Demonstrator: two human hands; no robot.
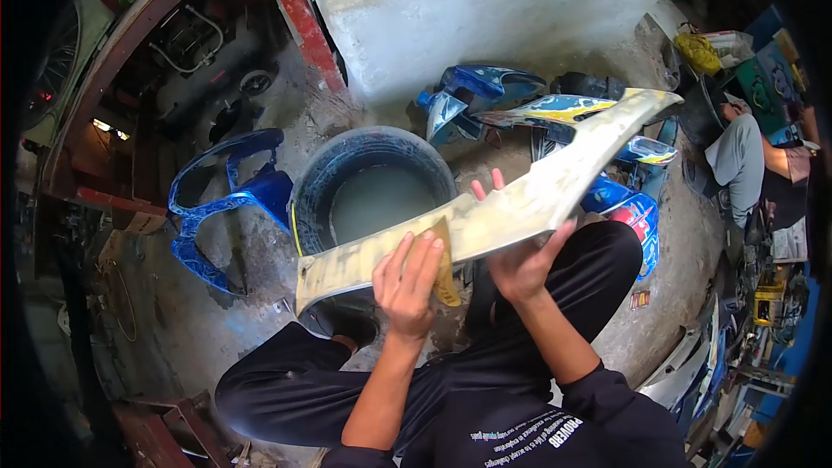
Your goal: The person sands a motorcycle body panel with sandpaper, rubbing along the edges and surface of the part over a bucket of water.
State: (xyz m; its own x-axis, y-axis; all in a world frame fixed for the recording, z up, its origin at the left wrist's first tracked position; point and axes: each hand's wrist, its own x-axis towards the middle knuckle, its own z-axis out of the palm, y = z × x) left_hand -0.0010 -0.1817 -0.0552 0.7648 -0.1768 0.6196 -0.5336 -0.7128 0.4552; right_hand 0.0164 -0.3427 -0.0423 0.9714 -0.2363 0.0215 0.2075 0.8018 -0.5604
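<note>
A long, pale cream panel (520, 208) with scuffed patches lies across the view, over the near rim of a dark bucket (303, 182) of cloudy water. My left hand (407, 282) presses a yellowish sheet of sandpaper (445, 273) flat on the panel's lower left part, fingers close together. My right hand (524, 262) holds the panel from beneath near its middle, the thumb at the near edge and two fingertips showing beyond the far edge.
A blue frame-like part (230, 199) lies left of the bucket. Several blue, white and yellow parts (555, 108) lie beyond the panel. A red metal frame (303, 26) stands at the upper left. Another person (741, 160) sits at the right.
</note>
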